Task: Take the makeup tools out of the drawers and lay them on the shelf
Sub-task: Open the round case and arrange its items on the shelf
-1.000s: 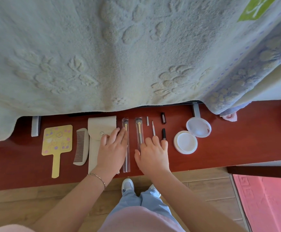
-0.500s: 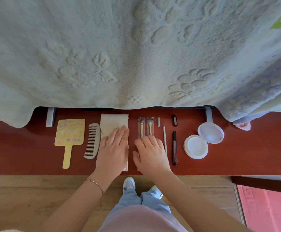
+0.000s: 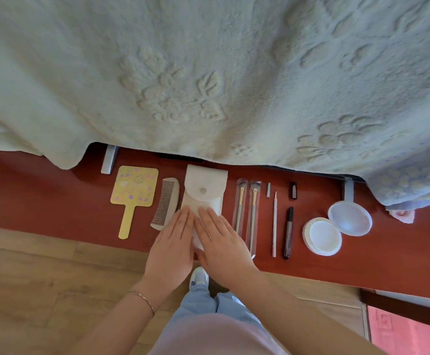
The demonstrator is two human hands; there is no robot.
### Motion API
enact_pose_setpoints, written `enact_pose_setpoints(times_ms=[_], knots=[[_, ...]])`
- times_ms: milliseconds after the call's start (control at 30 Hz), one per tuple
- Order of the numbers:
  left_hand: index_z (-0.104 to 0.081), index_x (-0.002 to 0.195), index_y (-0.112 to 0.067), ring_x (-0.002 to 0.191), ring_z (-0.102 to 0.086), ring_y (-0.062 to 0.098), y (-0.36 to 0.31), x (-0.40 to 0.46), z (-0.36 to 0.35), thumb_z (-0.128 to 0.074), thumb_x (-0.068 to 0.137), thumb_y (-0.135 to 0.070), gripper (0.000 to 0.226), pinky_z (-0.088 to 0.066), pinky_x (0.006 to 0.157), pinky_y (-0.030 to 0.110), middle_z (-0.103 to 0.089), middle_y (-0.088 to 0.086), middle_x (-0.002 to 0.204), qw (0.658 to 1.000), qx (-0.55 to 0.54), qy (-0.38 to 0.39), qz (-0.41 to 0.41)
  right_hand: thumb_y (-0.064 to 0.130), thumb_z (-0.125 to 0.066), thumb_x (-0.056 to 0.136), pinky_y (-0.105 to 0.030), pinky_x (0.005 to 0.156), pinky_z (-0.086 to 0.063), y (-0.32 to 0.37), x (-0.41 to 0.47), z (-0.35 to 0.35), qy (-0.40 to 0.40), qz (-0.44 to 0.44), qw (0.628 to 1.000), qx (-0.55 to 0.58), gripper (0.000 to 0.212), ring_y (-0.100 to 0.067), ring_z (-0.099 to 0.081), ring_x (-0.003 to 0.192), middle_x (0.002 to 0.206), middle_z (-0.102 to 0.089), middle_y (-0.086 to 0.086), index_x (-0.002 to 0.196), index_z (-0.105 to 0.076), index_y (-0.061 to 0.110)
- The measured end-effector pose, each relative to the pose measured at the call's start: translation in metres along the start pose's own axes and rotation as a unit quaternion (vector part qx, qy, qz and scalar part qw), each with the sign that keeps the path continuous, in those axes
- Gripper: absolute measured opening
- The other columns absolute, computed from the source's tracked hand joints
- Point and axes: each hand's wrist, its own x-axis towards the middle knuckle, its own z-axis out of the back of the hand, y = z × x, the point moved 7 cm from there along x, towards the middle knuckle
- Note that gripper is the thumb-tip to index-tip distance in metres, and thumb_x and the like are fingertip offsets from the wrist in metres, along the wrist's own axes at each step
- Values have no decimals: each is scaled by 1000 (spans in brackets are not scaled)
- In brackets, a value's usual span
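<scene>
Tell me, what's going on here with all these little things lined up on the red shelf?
A person is laying makeup tools in a row on a red shelf. Both hands, the left hand and the right hand, lie flat with straight fingers on a white snap pouch. Beside it lie a yellow hand mirror and a comb; on the other side, two wrapped brushes, a thin white stick, a dark pen and an open round compact. A pale blanket hangs above.

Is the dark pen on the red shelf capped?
No, the dark pen lies uncapped, its cap lying apart beyond its tip on the red shelf.
</scene>
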Motion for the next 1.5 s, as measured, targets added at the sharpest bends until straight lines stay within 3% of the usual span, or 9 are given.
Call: enact_pose_setpoints(times_ms=[100,267,367,433,533,700,833,1100,1500], knots=[[-50,127,5,125,-48,29,-7,4,3,-64,73,-17,60,-11,110,34,-49,21,135,1000,-3,-11,-11,42,-48,90,-41,108,-4,-7,-1,0,4,5,1000,-10,62,-21,-16,140,151,-26,-8,143,-33,13],[-47,131,0,127,-46,26,-12,9,-1,-62,80,-24,59,-27,110,37,-47,17,138,999,-27,-24,-23,44,-63,80,-39,106,-23,-16,-2,3,-5,-9,1000,-9,64,-21,-30,134,142,-45,-8,134,-48,13],[-46,133,-3,127,-47,24,-2,6,6,-19,98,-35,55,-35,104,38,-49,12,138,998,-51,-29,10,43,-66,78,-39,105,-26,-18,-1,9,-20,-11,1000,-8,63,-22,-42,130,139,-49,-7,132,-51,12],[-47,133,-4,126,-47,25,13,1,11,-6,98,-39,64,-38,100,40,-49,11,138,996,-63,-41,46,40,-55,87,-42,108,-13,-14,5,17,-7,12,1000,-5,60,-22,-32,137,147,-38,-7,139,-41,13],[-44,135,-4,129,-43,26,42,-9,13,-21,95,-35,55,-42,99,42,-46,12,140,990,-66,-74,95,36,-38,97,-41,110,5,-1,25,22,5,51,999,10,56,-23,-12,143,155,-18,-6,147,-21,16],[-47,131,1,125,-47,31,93,-22,14,-40,87,-15,47,-47,92,45,-47,17,138,979,-50,-89,176,42,-51,88,-46,111,-16,33,65,21,-16,56,998,-6,55,-25,-38,134,143,-45,-7,137,-45,17],[-50,128,4,121,-48,40,114,-23,0,-60,72,13,57,-48,91,52,-47,23,136,977,-88,-73,180,53,-48,88,-47,112,-10,43,83,16,-6,36,999,-21,62,-23,-37,134,143,-44,-8,138,-44,16],[-53,125,4,114,-55,38,114,-13,1,-64,71,11,55,-51,88,48,-51,23,132,982,-82,-76,152,54,-29,94,-46,113,8,38,81,8,13,52,998,-24,67,-23,-9,144,156,-14,-8,147,-19,13],[-54,124,2,111,-57,36,109,-9,4,-67,70,8,56,-52,80,46,-53,21,131,984,-63,-94,141,56,-36,92,-48,113,-3,32,83,5,13,29,999,-41,67,-24,-25,139,150,-32,-9,142,-34,12]])
